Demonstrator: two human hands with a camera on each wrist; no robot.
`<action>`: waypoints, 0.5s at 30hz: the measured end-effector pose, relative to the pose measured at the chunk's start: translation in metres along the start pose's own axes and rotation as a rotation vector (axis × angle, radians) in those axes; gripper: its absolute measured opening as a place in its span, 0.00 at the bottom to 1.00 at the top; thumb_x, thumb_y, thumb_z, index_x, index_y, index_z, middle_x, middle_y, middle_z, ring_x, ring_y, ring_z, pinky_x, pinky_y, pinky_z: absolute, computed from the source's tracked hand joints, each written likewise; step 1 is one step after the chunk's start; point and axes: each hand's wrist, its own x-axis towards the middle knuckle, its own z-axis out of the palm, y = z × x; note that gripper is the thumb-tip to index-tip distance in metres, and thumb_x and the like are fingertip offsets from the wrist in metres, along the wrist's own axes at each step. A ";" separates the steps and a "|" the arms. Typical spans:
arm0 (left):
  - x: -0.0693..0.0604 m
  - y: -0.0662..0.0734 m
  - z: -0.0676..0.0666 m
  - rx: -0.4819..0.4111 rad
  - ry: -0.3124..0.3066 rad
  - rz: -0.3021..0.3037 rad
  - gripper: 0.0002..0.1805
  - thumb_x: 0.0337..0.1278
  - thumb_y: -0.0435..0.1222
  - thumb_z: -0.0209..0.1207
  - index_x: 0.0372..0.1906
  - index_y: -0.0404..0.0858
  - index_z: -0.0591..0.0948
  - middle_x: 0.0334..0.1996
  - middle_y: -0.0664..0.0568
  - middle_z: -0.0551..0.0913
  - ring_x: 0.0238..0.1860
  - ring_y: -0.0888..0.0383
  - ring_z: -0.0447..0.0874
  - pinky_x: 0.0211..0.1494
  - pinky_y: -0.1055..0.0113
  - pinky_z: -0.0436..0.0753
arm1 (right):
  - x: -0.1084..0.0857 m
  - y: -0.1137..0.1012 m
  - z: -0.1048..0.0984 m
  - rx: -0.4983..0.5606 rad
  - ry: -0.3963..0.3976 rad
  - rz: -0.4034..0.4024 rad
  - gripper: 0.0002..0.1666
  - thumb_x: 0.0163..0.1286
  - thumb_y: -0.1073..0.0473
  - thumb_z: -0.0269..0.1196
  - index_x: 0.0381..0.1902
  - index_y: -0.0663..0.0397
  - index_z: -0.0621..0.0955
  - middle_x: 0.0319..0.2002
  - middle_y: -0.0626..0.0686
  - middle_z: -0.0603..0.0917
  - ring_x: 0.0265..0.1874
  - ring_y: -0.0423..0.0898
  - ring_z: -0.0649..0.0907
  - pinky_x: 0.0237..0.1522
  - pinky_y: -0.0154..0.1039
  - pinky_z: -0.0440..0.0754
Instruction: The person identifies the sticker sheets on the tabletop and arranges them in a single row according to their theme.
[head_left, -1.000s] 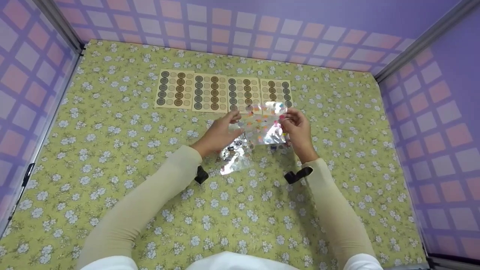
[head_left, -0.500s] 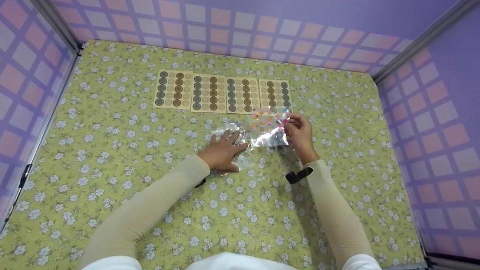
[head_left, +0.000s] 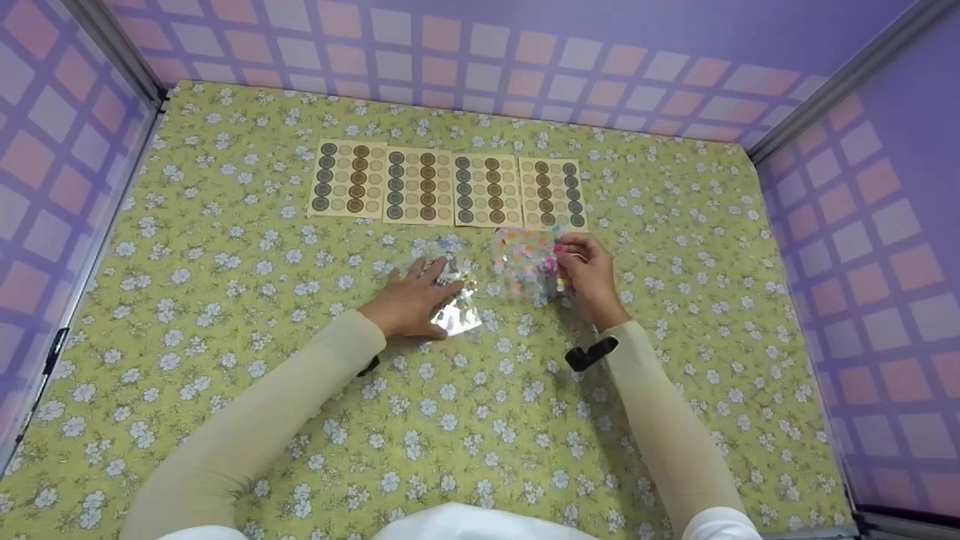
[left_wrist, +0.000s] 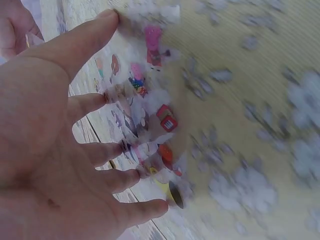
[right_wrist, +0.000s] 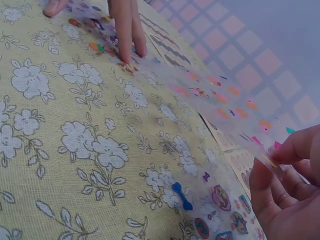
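My left hand (head_left: 409, 304) is spread over a clear sticker sheet (head_left: 459, 319) on the tablecloth, fingertips touching it. Pink cartoon-pig stickers show on that sheet in the left wrist view, along with a red one and several others. To the right, my right hand (head_left: 590, 274) pinches the right edge of another clear sticker sheet (head_left: 521, 259), which has orange and pink stickers and is held up off the table. Below it, in the right wrist view, lie more stickers on a clear sheet (right_wrist: 220, 197), including a blue bone; the hand partly hides them.
Several cream paper sheets with rows of grey, brown and pale circles, such as the leftmost paper sheet (head_left: 349, 178), lie in a row behind the hands. The yellow floral tablecloth (head_left: 450, 420) covers the table. Purple checked walls (head_left: 525, 45) enclose the back and sides.
My left hand has come down flat onto its sticker sheet and slid left with it. The right hand has kept its sheet and brought it slightly lower and nearer.
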 end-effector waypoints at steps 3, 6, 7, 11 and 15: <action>-0.007 -0.009 -0.001 -0.008 0.011 -0.018 0.49 0.50 0.55 0.67 0.76 0.56 0.56 0.79 0.44 0.40 0.77 0.36 0.38 0.72 0.30 0.47 | 0.000 0.002 0.002 0.004 -0.013 0.013 0.16 0.71 0.65 0.57 0.56 0.61 0.73 0.42 0.50 0.78 0.32 0.41 0.79 0.30 0.32 0.80; -0.014 -0.016 -0.002 -0.027 0.022 -0.041 0.50 0.49 0.55 0.67 0.76 0.55 0.56 0.79 0.44 0.40 0.77 0.35 0.37 0.72 0.31 0.45 | 0.000 0.004 0.004 -0.003 -0.018 0.016 0.15 0.71 0.65 0.57 0.54 0.58 0.74 0.42 0.50 0.77 0.33 0.41 0.79 0.33 0.32 0.82; -0.016 -0.019 -0.003 -0.032 0.024 -0.047 0.50 0.49 0.55 0.67 0.76 0.55 0.55 0.78 0.43 0.39 0.77 0.35 0.36 0.73 0.31 0.44 | 0.000 0.004 0.005 0.000 -0.018 0.016 0.14 0.71 0.66 0.57 0.54 0.58 0.74 0.42 0.50 0.77 0.33 0.42 0.80 0.33 0.32 0.83; -0.022 -0.027 -0.004 -0.064 0.027 -0.072 0.51 0.50 0.55 0.66 0.77 0.54 0.53 0.78 0.42 0.37 0.77 0.35 0.35 0.73 0.32 0.42 | 0.001 0.005 0.006 0.017 -0.011 0.028 0.14 0.70 0.67 0.57 0.52 0.57 0.75 0.41 0.50 0.77 0.34 0.42 0.80 0.33 0.32 0.83; -0.027 -0.036 -0.005 -0.066 0.033 -0.098 0.50 0.52 0.57 0.64 0.77 0.53 0.52 0.78 0.41 0.36 0.76 0.34 0.34 0.73 0.31 0.41 | 0.002 0.005 0.008 0.008 -0.005 0.050 0.15 0.69 0.68 0.58 0.53 0.59 0.75 0.40 0.50 0.78 0.33 0.41 0.81 0.32 0.32 0.83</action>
